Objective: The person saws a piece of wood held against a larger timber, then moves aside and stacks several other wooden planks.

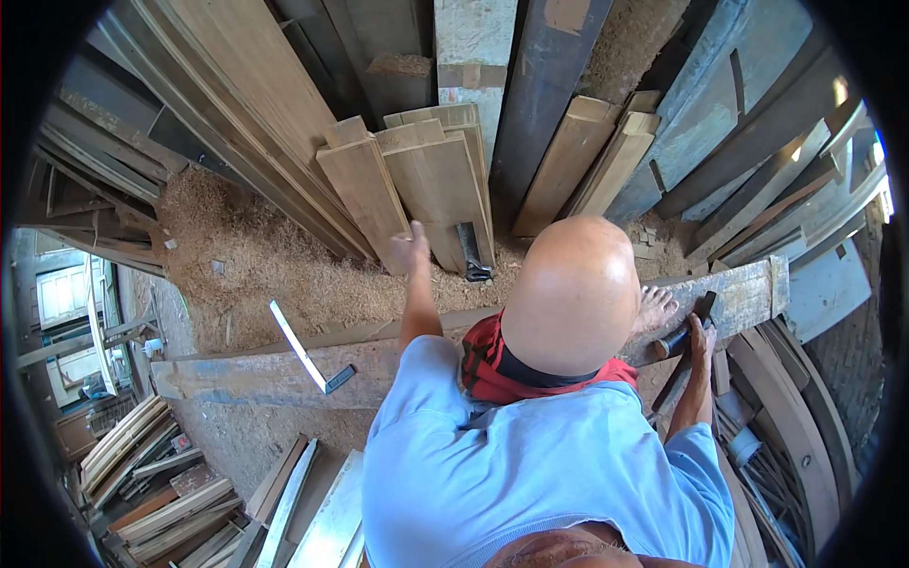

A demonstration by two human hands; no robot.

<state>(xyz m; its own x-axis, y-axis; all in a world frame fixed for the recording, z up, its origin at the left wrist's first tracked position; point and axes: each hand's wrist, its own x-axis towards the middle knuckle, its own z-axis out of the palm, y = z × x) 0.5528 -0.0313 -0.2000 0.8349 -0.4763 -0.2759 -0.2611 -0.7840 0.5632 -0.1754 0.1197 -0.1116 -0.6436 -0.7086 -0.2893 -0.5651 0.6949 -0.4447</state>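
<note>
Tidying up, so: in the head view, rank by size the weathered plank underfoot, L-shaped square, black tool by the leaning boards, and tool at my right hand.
1. Weathered plank
2. L-shaped square
3. Unsure: black tool and tool at your right hand; they look close, and the hand partly covers the latter.

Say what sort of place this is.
Probably a woodworking shop: shavings are heaped on the floor, cut boards stand in stacks, and a metal square rests on a plank.

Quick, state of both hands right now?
Left hand: by a leaning board, grip cannot be told.
Right hand: at a dark tool, whether closed cannot be told.
</note>
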